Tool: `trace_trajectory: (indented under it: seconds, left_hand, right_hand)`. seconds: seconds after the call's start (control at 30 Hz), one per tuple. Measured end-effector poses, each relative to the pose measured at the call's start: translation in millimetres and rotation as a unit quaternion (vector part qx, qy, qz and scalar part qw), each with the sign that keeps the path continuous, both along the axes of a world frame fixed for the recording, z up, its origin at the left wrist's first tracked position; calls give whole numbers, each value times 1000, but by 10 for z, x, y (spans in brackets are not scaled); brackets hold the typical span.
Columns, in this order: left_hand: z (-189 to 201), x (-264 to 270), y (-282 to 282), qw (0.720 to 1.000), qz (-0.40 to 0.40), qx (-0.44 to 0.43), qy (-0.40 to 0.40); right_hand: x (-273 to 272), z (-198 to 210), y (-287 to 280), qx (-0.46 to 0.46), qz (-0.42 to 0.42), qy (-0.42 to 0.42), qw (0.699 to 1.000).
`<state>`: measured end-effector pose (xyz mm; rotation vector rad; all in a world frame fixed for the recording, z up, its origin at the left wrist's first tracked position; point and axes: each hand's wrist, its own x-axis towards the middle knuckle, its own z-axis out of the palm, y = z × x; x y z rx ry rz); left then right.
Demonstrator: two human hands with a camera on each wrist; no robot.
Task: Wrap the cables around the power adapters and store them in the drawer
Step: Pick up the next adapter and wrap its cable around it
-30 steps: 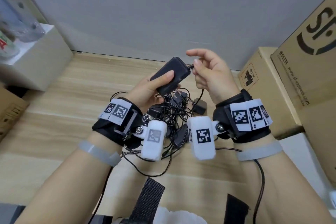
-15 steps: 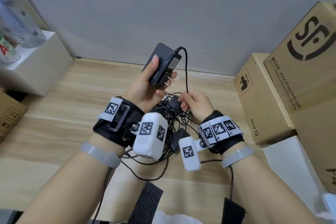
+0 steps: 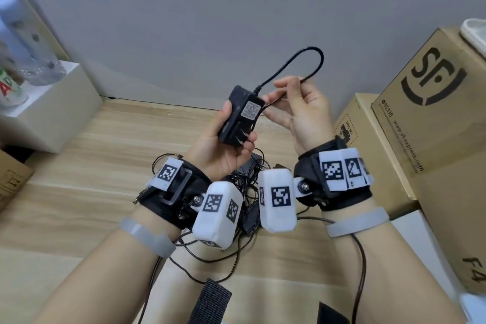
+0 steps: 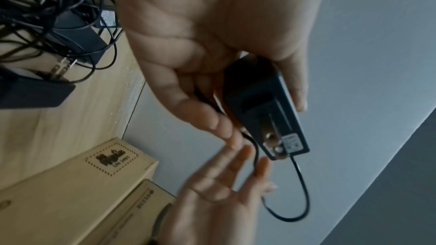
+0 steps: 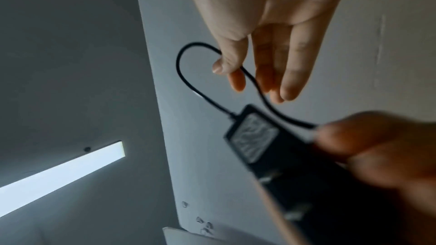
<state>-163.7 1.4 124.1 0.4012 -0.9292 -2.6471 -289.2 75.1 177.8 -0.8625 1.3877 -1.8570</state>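
Note:
My left hand point(image 3: 228, 147) grips a black power adapter point(image 3: 240, 116) upright above the wooden table, label and metal prongs facing me. Its thin black cable point(image 3: 302, 59) leaves the top end, arcs up in a loop and comes back down to my right hand point(image 3: 299, 105), which pinches it between thumb and forefinger just right of the adapter. The wrist views show the same adapter point(image 4: 266, 107) point(image 5: 271, 146) and the cable loop point(image 5: 188, 74) point(image 4: 299, 193). A tangle of further black adapters and cables point(image 3: 249, 184) lies on the table under my wrists. No drawer is in view.
Cardboard boxes point(image 3: 431, 118) stand stacked along the right side, a smaller one point(image 3: 368, 150) in front. A white box point(image 3: 44, 113) with plastic bottles on it sits at the far left. A grey wall closes the back of the wooden table point(image 3: 92, 179).
My right hand rose from the cable pile to beside the adapter, bringing the cable up into a loop. My left hand kept hold of the adapter and shifted right.

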Motion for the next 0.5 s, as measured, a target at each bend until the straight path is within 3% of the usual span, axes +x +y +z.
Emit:
trace_trajectory:
  seconds: [0.13,0.27,0.33,0.5]
  left_hand:
    - [99,-36,-29,995,25,23,95]
    - [209,-49,-97,983,35,75,165]
    - [226,-43,-131,977,41,88,189]
    - [200,-52,-107,962,15,157,222]
  right_hand:
    - [135,-397,-19,159,122,47,979]
    - [218,-791,32,251,289,200,902]
    - [217,-891,90,277,312,235,878]
    - [321,-870,10,233,212,220,923]
